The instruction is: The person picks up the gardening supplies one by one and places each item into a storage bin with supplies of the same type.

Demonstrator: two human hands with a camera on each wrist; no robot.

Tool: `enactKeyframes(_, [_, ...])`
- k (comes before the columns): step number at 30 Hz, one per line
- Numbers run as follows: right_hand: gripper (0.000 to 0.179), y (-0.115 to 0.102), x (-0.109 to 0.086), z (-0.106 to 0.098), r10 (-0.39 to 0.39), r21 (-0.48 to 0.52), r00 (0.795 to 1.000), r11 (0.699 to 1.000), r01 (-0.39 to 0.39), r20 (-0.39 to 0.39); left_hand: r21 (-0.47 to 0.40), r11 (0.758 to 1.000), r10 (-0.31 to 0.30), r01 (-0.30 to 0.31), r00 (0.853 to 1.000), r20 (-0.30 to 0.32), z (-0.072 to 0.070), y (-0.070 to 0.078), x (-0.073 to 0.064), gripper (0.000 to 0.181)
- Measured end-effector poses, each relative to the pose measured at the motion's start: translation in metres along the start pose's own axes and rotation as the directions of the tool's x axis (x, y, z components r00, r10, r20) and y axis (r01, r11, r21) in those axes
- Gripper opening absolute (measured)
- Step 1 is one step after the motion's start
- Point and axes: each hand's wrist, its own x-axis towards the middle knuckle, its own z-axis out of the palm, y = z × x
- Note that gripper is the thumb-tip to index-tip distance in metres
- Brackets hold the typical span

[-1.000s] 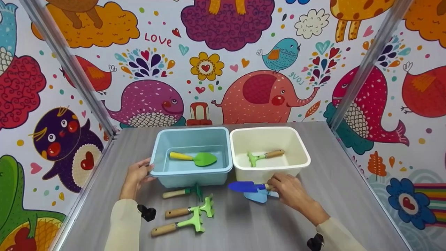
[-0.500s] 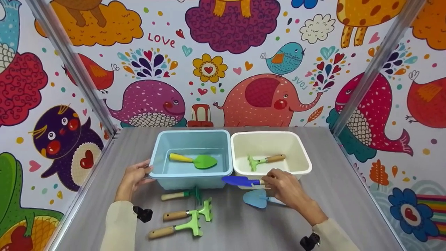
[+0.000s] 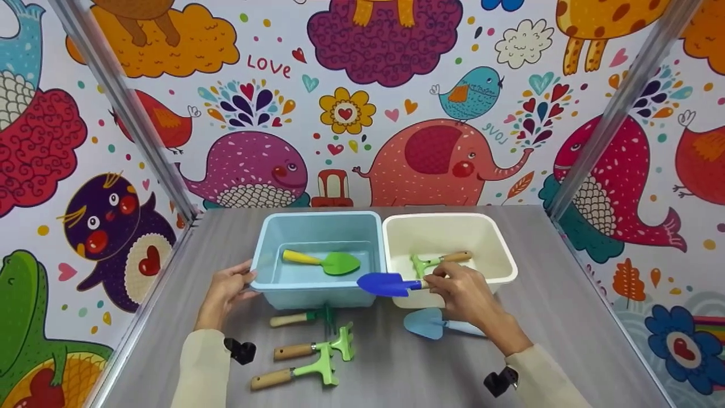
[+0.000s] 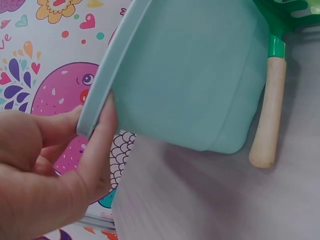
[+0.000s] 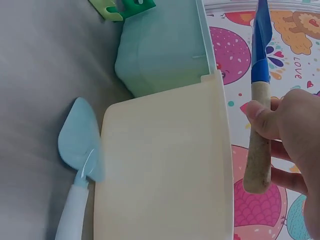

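My right hand (image 3: pixel 464 292) grips the wooden handle of a blue hand trowel (image 3: pixel 386 284), its blade pointing left over the front rims of the two basins. In the right wrist view the trowel's handle (image 5: pixel 258 145) shows between thumb and fingers, above the rim. My left hand (image 3: pixel 227 289) pinches the left rim of the light blue basin (image 3: pixel 317 288), thumb on one side and fingers on the other in the left wrist view. Inside that basin lies a green trowel (image 3: pixel 340 263) with a yellow handle. The cream basin (image 3: pixel 504 249) holds a light green rake (image 3: pixel 420 264) with a wooden handle.
In front of the basins lie a dark green rake (image 3: pixel 291 319) and two light green rakes, one upper (image 3: pixel 294 351) and one lower (image 3: pixel 273 378). A light blue trowel (image 3: pixel 425 323) lies before the cream basin. Patterned walls and metal posts enclose the grey table (image 3: pixel 396 374).
My right hand has lifted the blue trowel from above the light blue trowel up to the basins' front rims. My left hand keeps its hold on the blue basin's rim.
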Motion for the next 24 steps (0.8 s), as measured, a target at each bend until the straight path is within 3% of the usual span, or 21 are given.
enactKeyframes(13, [0.027,-0.009,0.025,0.012,0.019,0.003,1.000,1.000,-0.019,0.007,-0.011,1.000,-0.006,0.005,1.000,-0.014,0.000,-0.001,0.000,0.051])
enactKeyframes(24, [0.021,-0.015,0.043,0.023,-0.011,-0.028,1.000,1.000,0.011,-0.003,-0.017,1.000,0.006,-0.007,0.999,-0.034,0.001,-0.002,0.001,0.052])
